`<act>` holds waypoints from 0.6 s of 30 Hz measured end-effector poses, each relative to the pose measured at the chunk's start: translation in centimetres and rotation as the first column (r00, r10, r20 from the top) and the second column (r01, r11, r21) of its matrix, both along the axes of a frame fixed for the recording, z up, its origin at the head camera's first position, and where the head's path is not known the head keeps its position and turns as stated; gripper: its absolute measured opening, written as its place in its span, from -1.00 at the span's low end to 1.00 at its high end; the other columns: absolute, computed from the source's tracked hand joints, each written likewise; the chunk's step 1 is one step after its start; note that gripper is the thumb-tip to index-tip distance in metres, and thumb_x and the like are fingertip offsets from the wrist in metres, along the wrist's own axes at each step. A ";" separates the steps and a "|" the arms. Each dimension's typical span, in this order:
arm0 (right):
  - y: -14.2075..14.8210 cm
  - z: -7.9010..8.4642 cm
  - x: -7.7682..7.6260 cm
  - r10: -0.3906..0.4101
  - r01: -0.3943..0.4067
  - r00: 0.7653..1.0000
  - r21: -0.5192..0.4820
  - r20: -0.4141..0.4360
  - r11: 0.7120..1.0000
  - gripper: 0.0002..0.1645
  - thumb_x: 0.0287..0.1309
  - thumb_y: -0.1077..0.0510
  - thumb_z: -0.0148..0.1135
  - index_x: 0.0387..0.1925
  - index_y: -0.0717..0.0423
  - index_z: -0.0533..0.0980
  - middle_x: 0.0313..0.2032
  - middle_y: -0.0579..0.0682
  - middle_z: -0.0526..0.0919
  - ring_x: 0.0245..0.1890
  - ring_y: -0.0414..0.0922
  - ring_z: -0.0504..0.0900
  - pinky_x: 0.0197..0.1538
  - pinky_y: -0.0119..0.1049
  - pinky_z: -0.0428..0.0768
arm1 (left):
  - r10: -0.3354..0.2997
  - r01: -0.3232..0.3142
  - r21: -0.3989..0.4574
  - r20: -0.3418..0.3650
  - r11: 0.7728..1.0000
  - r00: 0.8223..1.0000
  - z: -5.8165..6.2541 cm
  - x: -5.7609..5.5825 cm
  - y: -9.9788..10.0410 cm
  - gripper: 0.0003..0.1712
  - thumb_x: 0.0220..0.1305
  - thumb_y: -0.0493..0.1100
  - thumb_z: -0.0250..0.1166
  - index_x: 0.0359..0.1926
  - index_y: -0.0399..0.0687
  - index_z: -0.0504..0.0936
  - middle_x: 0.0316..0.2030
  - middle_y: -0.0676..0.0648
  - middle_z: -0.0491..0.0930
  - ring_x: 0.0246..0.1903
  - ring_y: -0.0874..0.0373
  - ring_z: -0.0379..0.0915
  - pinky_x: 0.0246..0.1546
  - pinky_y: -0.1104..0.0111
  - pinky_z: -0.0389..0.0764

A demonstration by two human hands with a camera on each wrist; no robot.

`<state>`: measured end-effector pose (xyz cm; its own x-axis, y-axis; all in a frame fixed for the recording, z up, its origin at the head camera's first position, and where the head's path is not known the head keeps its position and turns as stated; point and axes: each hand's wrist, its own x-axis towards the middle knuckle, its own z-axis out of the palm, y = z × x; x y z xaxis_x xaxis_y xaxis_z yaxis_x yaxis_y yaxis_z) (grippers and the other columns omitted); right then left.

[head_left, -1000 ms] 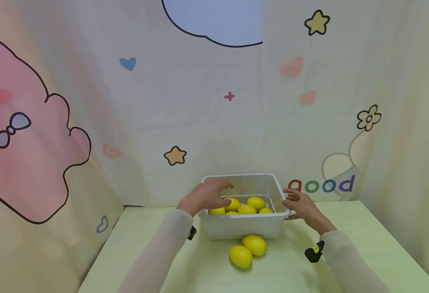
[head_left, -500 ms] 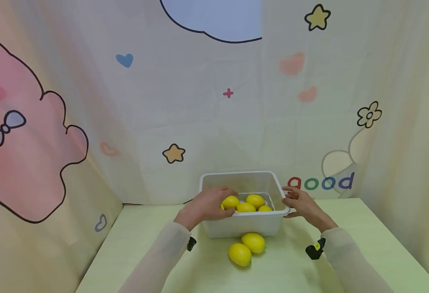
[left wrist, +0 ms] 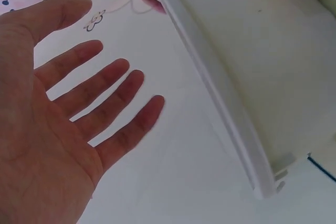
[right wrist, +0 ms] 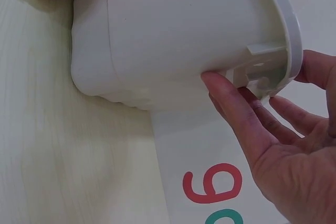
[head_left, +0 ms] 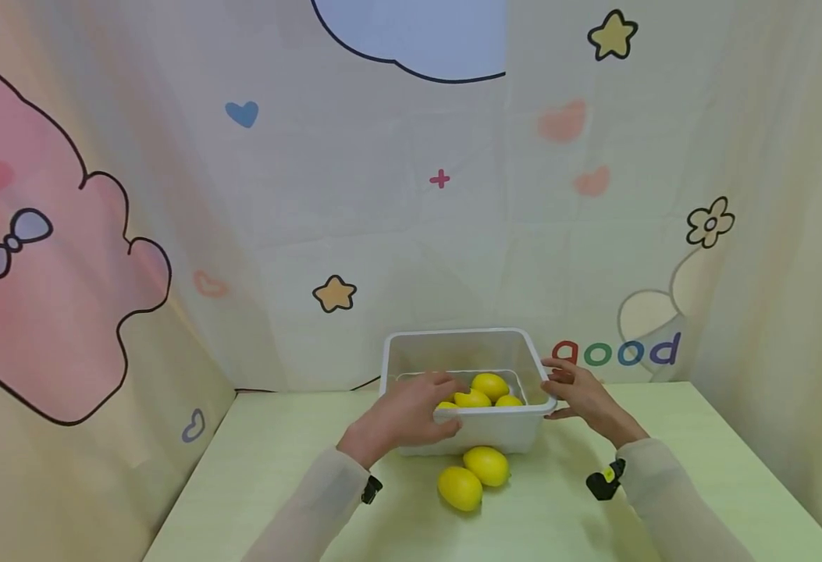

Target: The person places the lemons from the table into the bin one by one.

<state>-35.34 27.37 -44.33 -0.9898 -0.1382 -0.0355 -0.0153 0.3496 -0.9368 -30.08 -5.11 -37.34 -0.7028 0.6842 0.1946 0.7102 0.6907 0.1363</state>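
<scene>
A white plastic bin (head_left: 474, 425) holds several yellow lemons (head_left: 489, 385) and stands near the back of the table. My left hand (head_left: 411, 414) is over its front left part, overlapping the front rim in the head view. In the left wrist view the fingers (left wrist: 113, 114) of that hand are spread, with nothing between them, apart from the rim. My right hand (head_left: 586, 398) grips the bin's right end by the rim; the right wrist view shows fingers (right wrist: 236, 108) around the handle there. Two more lemons (head_left: 460, 489) lie on the table in front of the bin.
The pale green table (head_left: 284, 460) reaches back to a printed cloth (head_left: 382, 218) hanging close behind the bin. Similar cloth hangs on the left and right sides. A small black device (head_left: 603, 480) sits at my right wrist.
My left hand has come down from above the bin's left part, moving right and toward the front rim. My right hand keeps its grip on the bin, and the lemons have not moved.
</scene>
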 end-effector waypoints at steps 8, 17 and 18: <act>0.1 -0.3 0.0 0.001 -0.001 1.000 -0.013 0.017 1.000 -0.25 0.37 0.09 0.12 0.47 0.14 0.09 0.36 0.44 0.22 0.20 0.37 0.46 -0.14 -0.06 0.74 | -0.074 0.074 0.003 -0.095 0.997 0.993 -1.9 0.5 -0.1 -0.50 0.30 0.10 0.24 0.24 0.17 0.51 0.18 0.08 0.53 0.09 0.15 0.52 0.10 0.28 0.60; 0.4 -0.4 -0.3 -0.001 0.002 1.000 -0.023 0.012 1.000 -0.22 0.35 0.07 0.15 0.48 0.12 0.09 0.37 0.44 0.20 0.23 0.40 0.43 -0.13 -0.04 0.74 | -0.114 0.115 0.010 -0.078 0.993 0.990 -3.9 1.4 0.0 -0.49 0.27 0.07 0.27 0.23 0.19 0.52 0.17 0.11 0.53 0.10 0.19 0.51 0.08 0.31 0.60; 0.3 -0.4 -0.3 -0.004 0.004 1.000 -0.020 0.013 1.000 -0.22 0.35 0.07 0.15 0.48 0.12 0.09 0.37 0.43 0.21 0.23 0.40 0.43 -0.13 -0.05 0.74 | -0.122 0.123 0.001 -0.079 0.992 0.989 -4.2 1.5 0.0 -0.49 0.27 0.07 0.27 0.24 0.19 0.51 0.18 0.11 0.53 0.12 0.19 0.50 0.09 0.31 0.60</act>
